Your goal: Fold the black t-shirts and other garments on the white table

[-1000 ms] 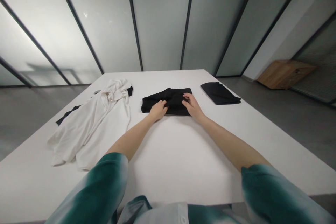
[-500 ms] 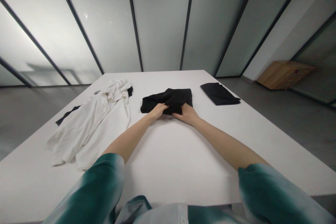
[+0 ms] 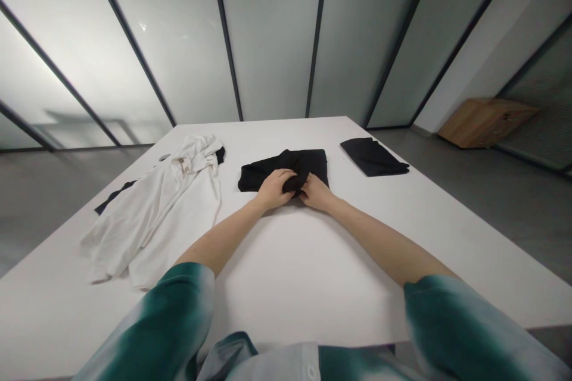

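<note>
Black cloth lies near the middle of the white table, its far edge fairly straight, with a soft ridge gathered toward the near side where both hands meet. Left hand is curled over that ridge, its fingers closed down on the fabric. Right hand sits just beside it, fingers bent inward and pressed against the same bunch. The two hands almost touch, and neither is spread flat. What the fingertips actually pinch is hidden beneath the knuckles, so I cannot tell how many layers each one has.

The main risk, as I judge it, lies in the loose bunching: a slack grip or an uneven pull could let the ridge fall open or drag the layers askew. The rumpled white garment lies close on the left, with a black strip showing from under it — a wide sweep of the left sleeve could snag that pile. The folded black piece sits flat to the right, well apart from the hands, so a stray nudge seems less likely there.
</note>
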The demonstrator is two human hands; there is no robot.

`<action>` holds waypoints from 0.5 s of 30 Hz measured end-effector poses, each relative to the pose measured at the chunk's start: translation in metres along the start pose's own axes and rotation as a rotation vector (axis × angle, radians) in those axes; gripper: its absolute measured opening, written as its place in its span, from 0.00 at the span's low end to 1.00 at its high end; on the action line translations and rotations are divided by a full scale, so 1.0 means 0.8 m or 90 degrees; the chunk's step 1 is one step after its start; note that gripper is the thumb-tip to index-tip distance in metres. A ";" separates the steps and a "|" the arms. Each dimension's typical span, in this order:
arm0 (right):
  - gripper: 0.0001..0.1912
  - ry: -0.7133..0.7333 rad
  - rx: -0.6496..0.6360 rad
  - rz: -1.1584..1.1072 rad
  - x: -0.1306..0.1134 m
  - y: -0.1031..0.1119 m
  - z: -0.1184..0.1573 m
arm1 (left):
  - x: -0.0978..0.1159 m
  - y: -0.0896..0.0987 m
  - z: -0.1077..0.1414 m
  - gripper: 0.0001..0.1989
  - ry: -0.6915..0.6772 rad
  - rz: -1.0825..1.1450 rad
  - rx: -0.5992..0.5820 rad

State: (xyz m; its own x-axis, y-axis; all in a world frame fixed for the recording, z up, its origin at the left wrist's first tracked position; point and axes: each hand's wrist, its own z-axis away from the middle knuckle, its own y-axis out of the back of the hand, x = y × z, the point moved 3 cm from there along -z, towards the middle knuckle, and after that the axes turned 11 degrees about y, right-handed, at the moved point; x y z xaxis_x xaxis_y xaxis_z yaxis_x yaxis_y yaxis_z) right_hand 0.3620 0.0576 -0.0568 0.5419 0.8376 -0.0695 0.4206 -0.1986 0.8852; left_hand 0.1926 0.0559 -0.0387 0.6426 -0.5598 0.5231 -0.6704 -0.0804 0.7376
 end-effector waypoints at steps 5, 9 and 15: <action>0.15 -0.115 0.128 -0.070 0.017 0.013 0.008 | -0.068 0.022 -0.011 0.11 0.352 0.202 0.269; 0.15 -0.298 0.298 -0.147 0.048 0.024 0.024 | -0.118 0.040 -0.009 0.22 0.483 0.312 0.374; 0.15 -0.480 0.376 -0.312 0.087 0.018 0.041 | -0.106 0.034 -0.005 0.21 0.373 0.171 0.288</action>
State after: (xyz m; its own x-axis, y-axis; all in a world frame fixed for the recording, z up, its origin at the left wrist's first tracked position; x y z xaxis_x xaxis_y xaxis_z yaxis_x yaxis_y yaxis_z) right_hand 0.4297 0.0964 -0.0636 0.4425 0.4036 -0.8008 0.8896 -0.3101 0.3353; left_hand 0.1212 0.1045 -0.0610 0.4429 -0.0911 0.8919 -0.8356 -0.4024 0.3739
